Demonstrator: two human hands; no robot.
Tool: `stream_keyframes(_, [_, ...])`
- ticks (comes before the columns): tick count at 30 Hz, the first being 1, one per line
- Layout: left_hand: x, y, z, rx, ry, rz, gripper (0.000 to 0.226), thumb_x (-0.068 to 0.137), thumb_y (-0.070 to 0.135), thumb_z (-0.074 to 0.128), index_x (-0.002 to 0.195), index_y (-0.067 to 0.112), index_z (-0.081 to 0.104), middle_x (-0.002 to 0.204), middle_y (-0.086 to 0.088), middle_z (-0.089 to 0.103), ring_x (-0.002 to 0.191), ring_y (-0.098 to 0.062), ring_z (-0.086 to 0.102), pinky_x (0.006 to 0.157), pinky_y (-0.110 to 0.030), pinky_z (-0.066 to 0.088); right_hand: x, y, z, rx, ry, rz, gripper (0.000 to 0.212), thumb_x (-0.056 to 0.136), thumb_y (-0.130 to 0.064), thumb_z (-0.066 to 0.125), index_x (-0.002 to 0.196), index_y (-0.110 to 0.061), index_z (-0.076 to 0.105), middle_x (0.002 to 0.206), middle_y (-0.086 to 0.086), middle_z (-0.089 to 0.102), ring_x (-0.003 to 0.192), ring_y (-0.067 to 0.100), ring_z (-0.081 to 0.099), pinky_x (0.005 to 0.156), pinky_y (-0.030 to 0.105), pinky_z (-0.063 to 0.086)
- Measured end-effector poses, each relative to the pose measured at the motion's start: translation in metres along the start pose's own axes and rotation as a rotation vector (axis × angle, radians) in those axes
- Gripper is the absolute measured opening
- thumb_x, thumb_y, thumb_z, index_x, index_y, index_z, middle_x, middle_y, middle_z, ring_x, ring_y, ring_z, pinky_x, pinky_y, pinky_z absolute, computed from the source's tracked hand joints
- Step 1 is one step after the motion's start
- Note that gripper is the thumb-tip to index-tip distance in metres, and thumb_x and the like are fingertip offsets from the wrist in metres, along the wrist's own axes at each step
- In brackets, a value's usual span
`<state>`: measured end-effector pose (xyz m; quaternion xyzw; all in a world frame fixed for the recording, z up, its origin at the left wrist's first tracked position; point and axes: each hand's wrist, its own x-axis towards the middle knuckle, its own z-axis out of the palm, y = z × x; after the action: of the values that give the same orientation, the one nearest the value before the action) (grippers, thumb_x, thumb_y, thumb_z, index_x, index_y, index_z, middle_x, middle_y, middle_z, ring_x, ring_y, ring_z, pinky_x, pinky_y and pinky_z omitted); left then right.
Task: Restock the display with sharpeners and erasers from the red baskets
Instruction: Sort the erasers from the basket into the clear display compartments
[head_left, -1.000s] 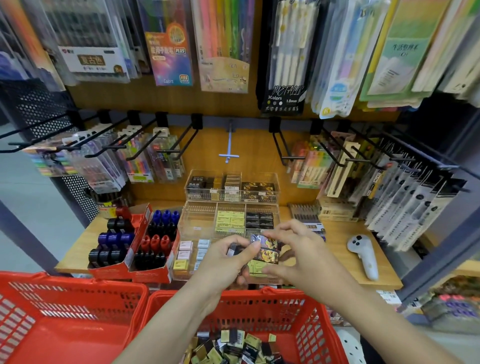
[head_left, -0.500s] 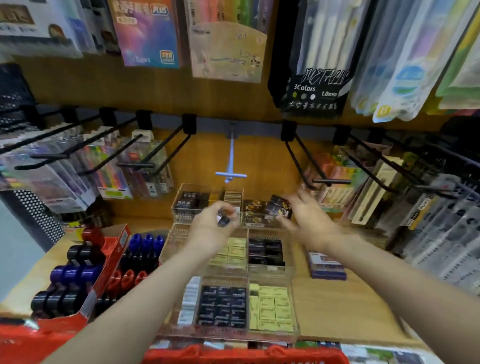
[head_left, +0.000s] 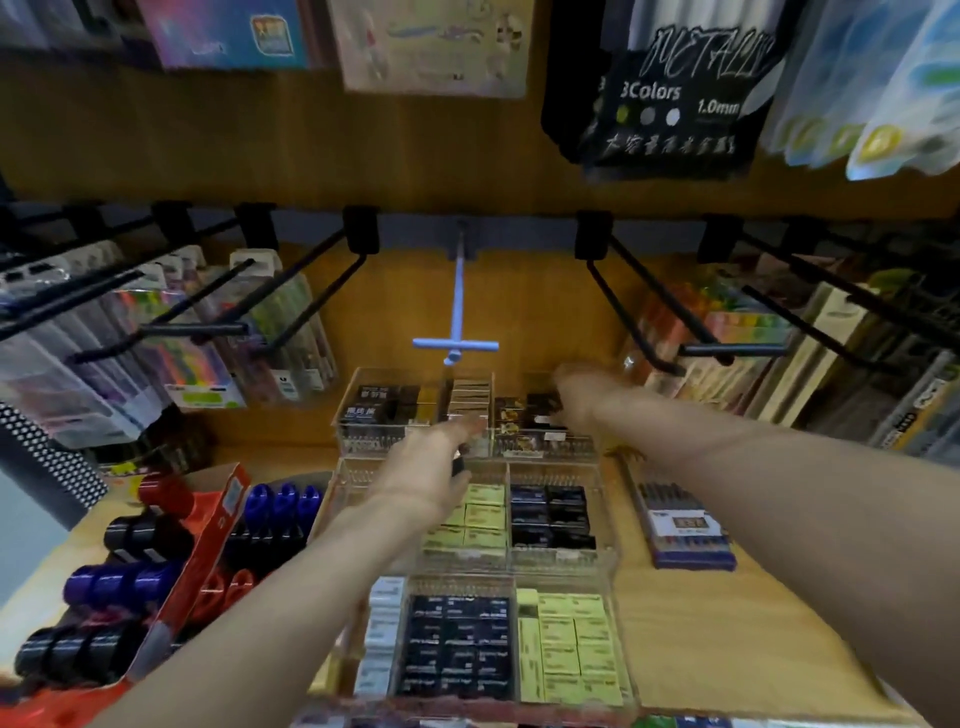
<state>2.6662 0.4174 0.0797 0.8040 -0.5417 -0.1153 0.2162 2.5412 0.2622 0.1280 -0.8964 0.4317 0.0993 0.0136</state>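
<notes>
- On the wooden shelf (head_left: 753, 639) stands a stepped clear acrylic display (head_left: 605, 564) in three tiers, each split into compartments of small packs.
- Nearest tier: white packs at the left, black erasers (head_left: 457, 644) in the middle, yellow erasers (head_left: 571, 644) at the right.
- Middle tier: yellow packs on the left, black packs on the right.
- Back tier (head_left: 358, 410): black packs at the left, a narrow stack in the centre, dark gold-printed packs (head_left: 511, 415) at the right.
- Left of the display, an orange-red carton (head_left: 208, 525) holds black, blue and red cylindrical items; to the right lies a flat pen pack (head_left: 685, 530).
- Black peg hooks (head_left: 670, 343) and a pale blue hook (head_left: 457, 322) jut out above the back tier, over both reaching arms; hanging pen packs flank them.
- The left hand (head_left: 426, 467) hovers over the middle tier's rear edge, fingers curled around a small dark item (head_left: 457, 463), too blurred to identify.
- The right hand (head_left: 576, 389) reaches into the back tier's right compartment, among the dark packs; blur hides its fingers, so whether it grips anything cannot be told.
- A strip of red basket rim (head_left: 467, 707) shows along the bottom edge, below the shelf front.
</notes>
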Motion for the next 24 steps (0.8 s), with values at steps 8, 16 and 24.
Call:
stream_keyframes(8, [0.001, -0.002, 0.003, -0.033, 0.022, 0.002, 0.064, 0.090, 0.013, 0.067, 0.145, 0.037, 0.044, 0.147, 0.007, 0.049, 0.132, -0.018, 0.050, 0.111, -0.036, 0.041, -0.022, -0.002, 0.030, 0.180, 0.121, -0.174, 0.069, 0.097, -0.066, 0.011, 0.146, -0.027, 0.040, 0.152, 0.000, 0.042, 0.139, 0.024, 0.038, 0.116, 0.053, 0.021])
stream_keyframes(16, [0.003, -0.004, 0.006, -0.042, 0.032, 0.020, 0.065, 0.089, 0.014, 0.068, 0.146, 0.035, 0.043, 0.149, 0.011, 0.046, 0.135, -0.013, 0.046, 0.114, -0.032, 0.037, -0.018, -0.005, 0.045, 0.062, 0.098, -0.095, 0.100, 0.076, -0.083, -0.013, 0.145, -0.033, 0.041, 0.153, -0.008, 0.039, 0.141, 0.022, 0.034, 0.110, 0.061, 0.013])
stream_keyframes(24, [-0.016, 0.020, 0.000, -0.616, 0.038, -0.187, 0.044, 0.101, 0.018, 0.051, 0.145, 0.024, 0.043, 0.132, -0.006, 0.054, 0.092, -0.015, 0.063, 0.073, -0.026, 0.056, -0.072, -0.001, 0.037, 0.388, 0.367, -0.335, 0.045, 0.104, -0.038, 0.036, 0.148, -0.031, 0.035, 0.156, -0.006, 0.032, 0.144, 0.014, 0.027, 0.121, 0.045, 0.017])
